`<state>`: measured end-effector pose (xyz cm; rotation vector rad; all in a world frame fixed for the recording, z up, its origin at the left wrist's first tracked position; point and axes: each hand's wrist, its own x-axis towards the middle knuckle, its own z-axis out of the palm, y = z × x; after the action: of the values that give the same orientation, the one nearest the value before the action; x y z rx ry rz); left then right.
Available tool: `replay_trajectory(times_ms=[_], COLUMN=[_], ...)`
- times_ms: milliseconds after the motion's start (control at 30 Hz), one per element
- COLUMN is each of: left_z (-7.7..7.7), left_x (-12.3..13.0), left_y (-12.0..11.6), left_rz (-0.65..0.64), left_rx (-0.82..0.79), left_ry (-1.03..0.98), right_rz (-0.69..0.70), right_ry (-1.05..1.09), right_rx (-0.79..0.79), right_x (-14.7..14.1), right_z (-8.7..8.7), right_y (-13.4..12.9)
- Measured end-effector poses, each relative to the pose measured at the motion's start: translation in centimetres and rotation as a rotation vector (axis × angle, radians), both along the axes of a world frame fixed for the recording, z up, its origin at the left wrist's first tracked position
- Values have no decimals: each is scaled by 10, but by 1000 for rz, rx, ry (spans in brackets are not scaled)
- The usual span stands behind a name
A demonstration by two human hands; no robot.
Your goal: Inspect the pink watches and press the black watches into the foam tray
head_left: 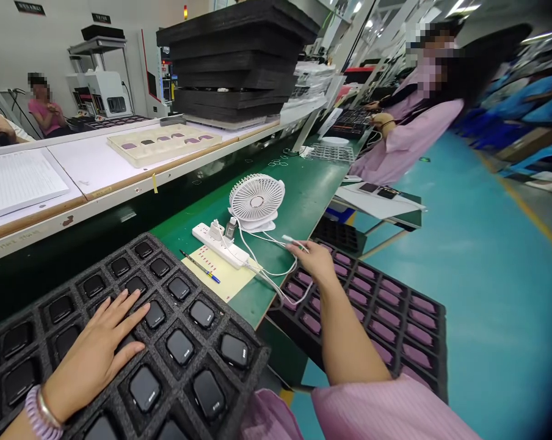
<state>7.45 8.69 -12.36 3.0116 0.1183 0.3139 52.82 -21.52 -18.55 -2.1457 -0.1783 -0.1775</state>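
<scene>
My left hand (pixel 93 342) lies flat with spread fingers on a dark foam tray (pixel 259 359) holding several black square devices that look like smartwatch bodies (pixel 179 346). My right hand (pixel 315 260) pinches a white cable (pixel 289 239) near its end, over the right edge of the green bench. Left of that hand, a white power strip (pixel 221 245) has adapters plugged in. A white round fan (pixel 256 200) stands just behind the strip. Below my right forearm is a black tray (pixel 442 342) of purple pieces in compartments.
A pen (pixel 200 267) lies on yellow paper (pixel 230 289) by the power strip. A tall stack of black foam trays (pixel 234 67) stands on the white shelf (pixel 74 159), near a shallow cream tray (pixel 143 156). Co-workers in pink (pixel 408 134) sit further along the bench.
</scene>
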Motion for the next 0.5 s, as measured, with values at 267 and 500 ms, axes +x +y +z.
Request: replay_trajectory(times_ms=[267, 500], left_z=[2, -2], left_x=[-1, 0], left_y=[-1, 2], left_rz=[-3, 10], left_rx=[27, -36], left_ry=[1, 51], right_rz=[-94, 120], right_ry=[-34, -242], right_rx=[113, 657], right_x=[-22, -76], right_z=[23, 121], right_y=[11, 0])
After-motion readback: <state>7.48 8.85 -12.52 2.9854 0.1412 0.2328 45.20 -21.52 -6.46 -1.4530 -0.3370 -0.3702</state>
